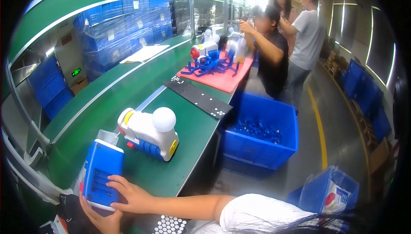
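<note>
A blue and white plastic device with an open slotted battery compartment lies tilted at the lower left. My left hand grips its near end from below, fingers along the left side by a red tab. Over the compartment reaches my right hand, fingertips on the slots and thumb at the near edge. Whether a small part sits under those fingertips cannot be made out. Beyond the device stands a white toy blaster with a white ball on top and yellow, red and blue parts.
A black strip with white dots crosses the green bench. Farther on, a pink mat carries blue straps and more blasters. Right of the bench stands a blue bin of blue parts. A co-worker works beyond; two people stand behind.
</note>
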A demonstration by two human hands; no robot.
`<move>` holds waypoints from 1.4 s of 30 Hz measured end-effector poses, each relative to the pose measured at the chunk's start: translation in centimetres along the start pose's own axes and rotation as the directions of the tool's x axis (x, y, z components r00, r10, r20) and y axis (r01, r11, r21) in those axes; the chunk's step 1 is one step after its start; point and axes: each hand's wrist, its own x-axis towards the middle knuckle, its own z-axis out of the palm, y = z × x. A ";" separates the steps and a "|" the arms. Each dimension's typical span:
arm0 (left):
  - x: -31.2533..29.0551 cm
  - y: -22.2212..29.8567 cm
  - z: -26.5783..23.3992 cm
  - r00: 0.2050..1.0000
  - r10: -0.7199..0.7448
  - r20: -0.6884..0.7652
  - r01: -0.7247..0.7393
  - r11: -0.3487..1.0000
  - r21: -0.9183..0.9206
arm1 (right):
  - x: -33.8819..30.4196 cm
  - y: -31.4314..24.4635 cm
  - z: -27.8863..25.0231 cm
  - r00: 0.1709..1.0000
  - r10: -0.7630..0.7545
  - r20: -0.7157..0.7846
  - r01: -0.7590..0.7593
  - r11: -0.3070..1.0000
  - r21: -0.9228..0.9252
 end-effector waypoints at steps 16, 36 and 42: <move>-0.7 -0.2 0.2 0.999 0.041 0.000 -0.041 0.991 0.125 | -0.4 0.5 0.4 0.996 0.078 0.037 -0.082 0.987 0.141; -0.8 0.2 0.9 0.996 0.059 0.073 -0.071 0.983 0.168 | -0.7 0.6 0.1 0.992 0.117 0.040 -0.123 0.956 0.266; -1.1 -0.3 0.9 0.988 0.073 0.134 -0.097 0.977 0.189 | -2.3 -0.1 -3.0 0.997 0.064 0.039 -0.069 0.988 0.138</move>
